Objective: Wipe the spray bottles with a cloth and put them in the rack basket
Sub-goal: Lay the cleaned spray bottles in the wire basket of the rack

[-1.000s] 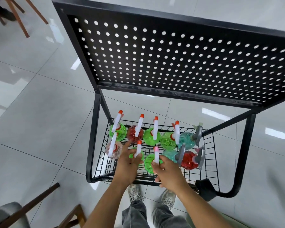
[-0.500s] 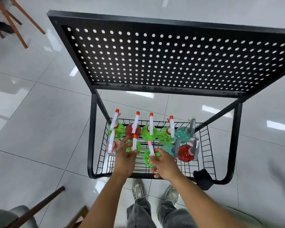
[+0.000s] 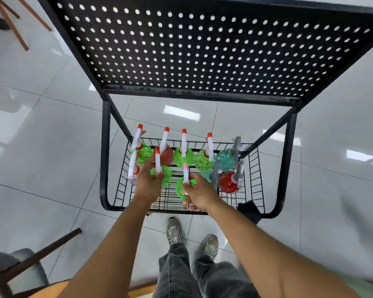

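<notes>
Left hand (image 3: 148, 184) grips a green spray bottle (image 3: 165, 177) by its neck; the right hand (image 3: 199, 193) pinches another green bottle (image 3: 181, 190) just beside it, both inside the wire basket (image 3: 253, 168). No writing is legible. Beyond the fingers stand more bottles; a perforated black shelf (image 3: 202, 50) spreads above them.

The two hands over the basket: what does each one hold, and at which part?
The left hand holds a green spray bottle at its trigger head. The right hand holds another green bottle, also at the head.
</notes>
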